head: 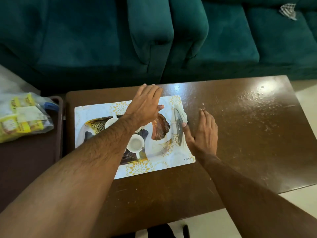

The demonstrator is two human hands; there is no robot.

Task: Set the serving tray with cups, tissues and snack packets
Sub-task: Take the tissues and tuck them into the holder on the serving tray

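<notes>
A flat white serving tray with gold flower and leaf prints lies on the brown table. Two white cups stand on it: one near the middle, another partly hidden under my left forearm. A metal tissue holder with white tissues stands upright at the tray's right edge. My left hand hovers flat and empty over the tray's far side. My right hand rests beside the holder, fingers spread, its thumb touching the holder. Yellow snack packets in a clear bag lie at the left.
The brown wooden table stretches to the right of the tray. A dark side table at the left carries the bag. A teal sofa stands behind, with a checked cloth on it.
</notes>
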